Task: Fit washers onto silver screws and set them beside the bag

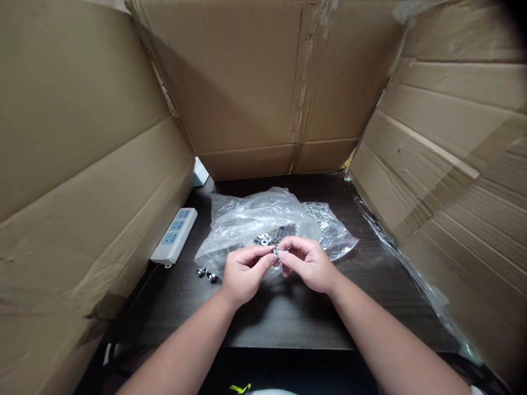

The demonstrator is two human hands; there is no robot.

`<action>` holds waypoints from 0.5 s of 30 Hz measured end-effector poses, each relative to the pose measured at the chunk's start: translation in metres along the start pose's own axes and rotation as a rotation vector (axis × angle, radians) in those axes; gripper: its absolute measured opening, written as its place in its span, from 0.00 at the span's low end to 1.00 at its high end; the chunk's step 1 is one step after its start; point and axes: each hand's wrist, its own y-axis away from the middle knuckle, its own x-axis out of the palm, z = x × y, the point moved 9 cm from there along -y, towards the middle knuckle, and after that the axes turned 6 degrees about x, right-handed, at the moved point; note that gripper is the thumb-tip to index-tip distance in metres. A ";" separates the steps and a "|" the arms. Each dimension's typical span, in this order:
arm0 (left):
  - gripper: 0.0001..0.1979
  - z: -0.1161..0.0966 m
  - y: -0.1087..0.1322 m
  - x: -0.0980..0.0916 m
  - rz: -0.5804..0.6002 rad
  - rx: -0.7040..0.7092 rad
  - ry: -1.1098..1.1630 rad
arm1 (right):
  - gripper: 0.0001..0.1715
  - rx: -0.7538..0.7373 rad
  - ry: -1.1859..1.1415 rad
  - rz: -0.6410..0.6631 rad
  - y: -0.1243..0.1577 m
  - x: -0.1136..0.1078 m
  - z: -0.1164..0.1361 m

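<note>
Grip: left hand (pixel 242 271) and right hand (pixel 308 263) meet fingertip to fingertip, each pinched narrowly on one small silvery fastener (pixel 276 252), held just above the near part of a crumpled clear plastic bag (pixel 247 216). Loose washers (pixel 263 239) lie on the bag just beyond the fingers; two small metal fittings (pixel 206 274) rest on the tabletop (pixel 288 315), left of the left hand. Tabletop: dark wood grain. Enclosure: creased, taped left cardboard sheet (pixel 82 164), back cardboard sheet (pixel 255 82) and right cardboard sheet (pixel 453 164). White power strip (pixel 175 235) with blue socket faces lies along the left sheet, its lettering too small to read
</note>
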 end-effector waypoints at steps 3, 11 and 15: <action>0.07 -0.011 -0.001 0.001 0.015 0.113 -0.143 | 0.17 -0.028 0.163 -0.027 0.000 0.000 0.004; 0.13 -0.043 0.002 0.019 0.148 0.444 -0.337 | 0.25 0.178 -0.115 0.038 -0.006 0.008 -0.024; 0.13 -0.044 0.003 0.018 0.136 0.476 -0.356 | 0.26 0.225 -0.155 0.046 -0.006 0.011 -0.028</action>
